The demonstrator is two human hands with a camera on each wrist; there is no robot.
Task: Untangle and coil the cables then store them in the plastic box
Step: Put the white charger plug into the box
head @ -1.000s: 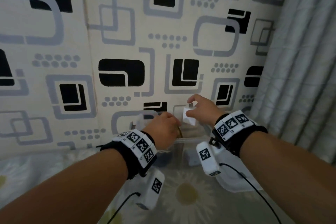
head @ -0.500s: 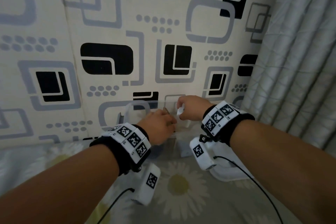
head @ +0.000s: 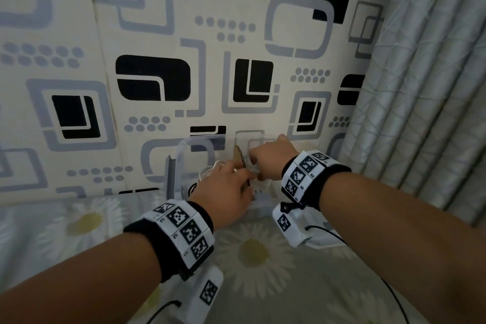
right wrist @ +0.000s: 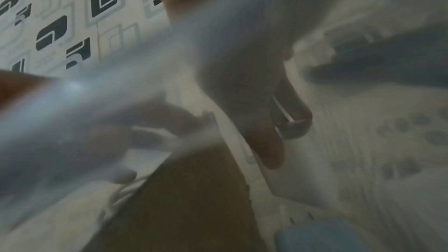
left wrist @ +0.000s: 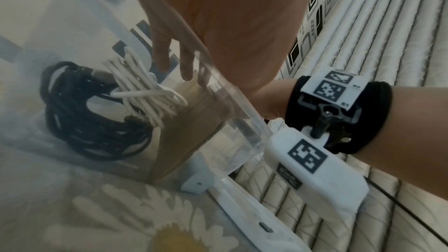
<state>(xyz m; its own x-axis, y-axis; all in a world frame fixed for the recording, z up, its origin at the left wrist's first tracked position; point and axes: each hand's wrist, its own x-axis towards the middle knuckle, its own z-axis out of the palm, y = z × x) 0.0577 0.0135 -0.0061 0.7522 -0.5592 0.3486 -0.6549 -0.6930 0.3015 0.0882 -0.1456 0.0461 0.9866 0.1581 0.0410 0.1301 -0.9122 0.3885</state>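
Observation:
A clear plastic box [head: 201, 138] stands against the wall, with a brown cardboard divider [head: 239, 156] upright inside. Left of the divider [left wrist: 194, 131] lie a coiled black cable [left wrist: 92, 122] and a coiled white cable [left wrist: 145, 91]. My left hand [head: 228, 187] reaches over the near rim; its fingers [left wrist: 185, 64] hang straight above the white coil and hold nothing. My right hand [head: 268, 160] is down in the right compartment. In the blurred right wrist view its fingers [right wrist: 269, 141] pinch a white charger block [right wrist: 303, 175].
The box's white lid [left wrist: 254, 217] lies flat on the daisy-print cloth [head: 252, 252], right of the box. A grey-blue latch [left wrist: 196, 181] sits at the box's near corner. The patterned wall [head: 157, 81] is right behind the box and a pleated curtain [head: 420, 113] hangs at the right.
Both hands have sunk from above the rim into the box. The white block held by my right hand has gone down into the right compartment.

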